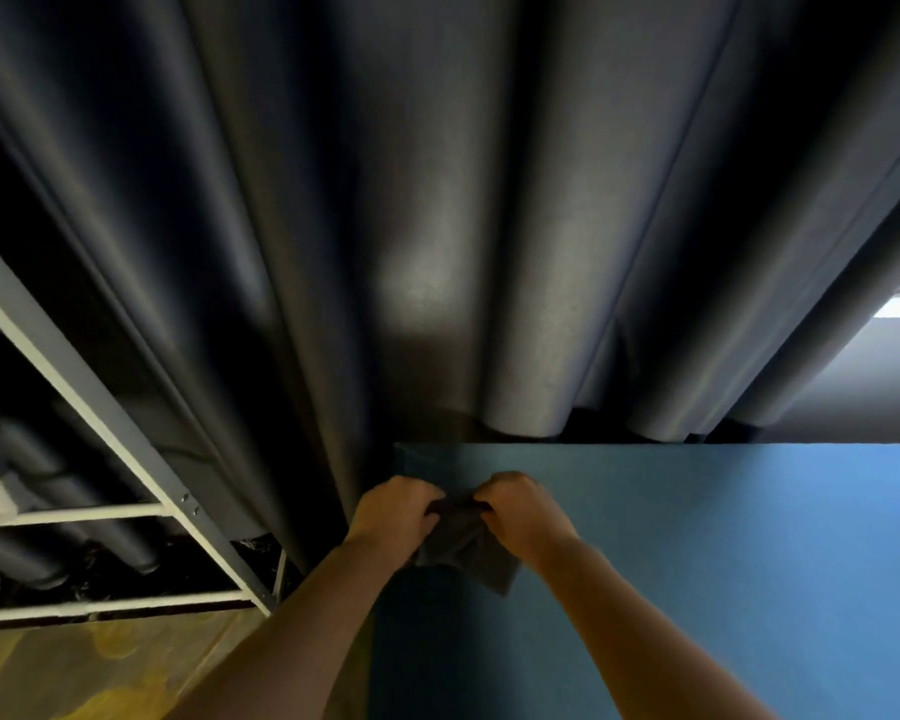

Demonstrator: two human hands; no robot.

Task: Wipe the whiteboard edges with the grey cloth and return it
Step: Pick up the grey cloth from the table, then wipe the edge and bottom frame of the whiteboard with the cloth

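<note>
Both hands share one grip on the cloth point(463, 543). The left hand point(393, 517) and the right hand point(520, 514) sit almost knuckle to knuckle, fingers curled shut, each pinching the cloth's upper hem, so the hem runs as a short, bunched line left to right between them. The rest of the grey fabric hangs below the grip toward the person, its loose lower corner falling under the right wrist. Neither hand is nearer the cloth than the other; both already hold it.

Beneath the hands lies the blue desk point(723, 563), with the grip just inside its far-left corner. The cloth appears to hover over or brush that surface; contact cannot be told. The desk's left edge drops away directly under the left forearm, and its far edge lies a little beyond the knuckles.

Outward from there, the dark curtain point(437, 226) hangs in heavy folds behind the desk, filling the far side of the view. To the left stands a grey and white frame point(126, 423), tilted across the view; it is likely the whiteboard's stand, though no board face shows clearly. It lies well apart from the grip, across the gap of patterned floor point(100, 667).

Judging by this, the cloth is being folded or gathered over the desk corner, probably for setting down. The move turns on lowering the hem toward the desk below.
</note>
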